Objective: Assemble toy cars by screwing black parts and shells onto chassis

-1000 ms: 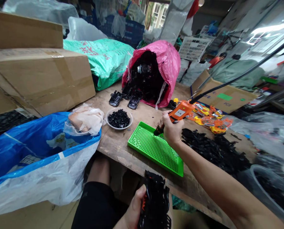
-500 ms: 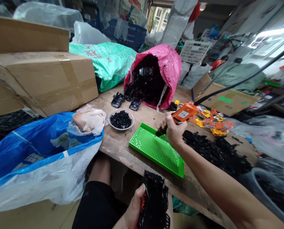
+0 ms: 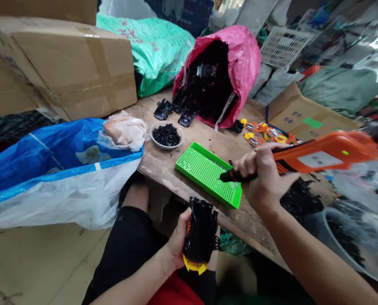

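My left hand (image 3: 178, 237) is closed around a black plastic toy car (image 3: 202, 233) with orange lettering on its side and a yellow end. It is held above my lap, in front of the bench edge. In my right hand (image 3: 265, 176) is an orange electric screwdriver (image 3: 324, 153), its body slanting up to the right and its black tip end pointing left over the green perforated tray (image 3: 204, 191). Small screws lie in that tray. Whether the tip touches them I cannot tell.
Beyond the tray stands a bowl (image 3: 181, 142) of small black parts. A pink sack (image 3: 247, 59) spills black car shells. Cardboard boxes (image 3: 81, 72) and an open blue-white bag (image 3: 112, 186) sit left. Black parts (image 3: 299, 197) and a clear tub (image 3: 330, 224) lie right.
The view has tipped downward. My right hand has brought the screwdriver nearer and swung its body lower to the right. More of the toy car, including its yellow end, now shows.
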